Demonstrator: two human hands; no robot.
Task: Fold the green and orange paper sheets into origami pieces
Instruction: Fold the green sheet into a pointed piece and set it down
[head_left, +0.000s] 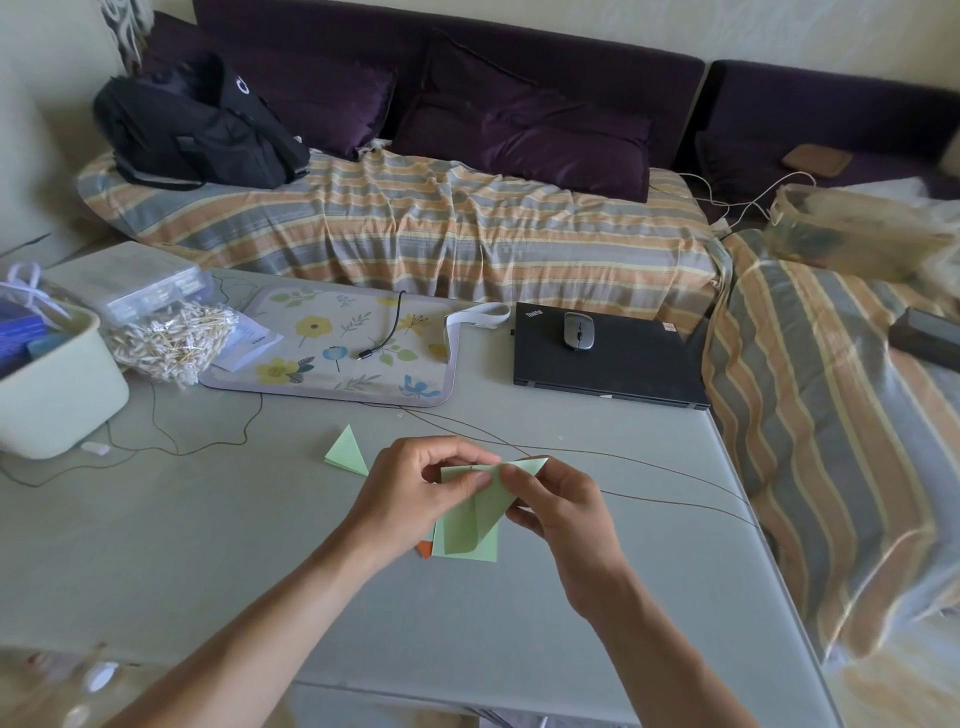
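Both hands hold a partly folded green paper sheet (475, 514) just above the grey table (260, 545). My left hand (421, 493) pinches its upper left edge between thumb and fingers. My right hand (558, 512) pinches the upper right part, where a pointed flap sticks out. Under the sheet lies more green paper, and a small corner of orange paper (425, 548) peeks out at the lower left. A finished green folded triangle piece (347, 452) lies on the table to the left of my left hand.
A closed black laptop (608, 358) with a mouse (579, 330) sits at the back right. A floral mat (337, 348) with a cable, a bag of cotton swabs (171, 338) and a pale bin (52, 384) stand at the back left. Thin wires (649, 467) cross the table.
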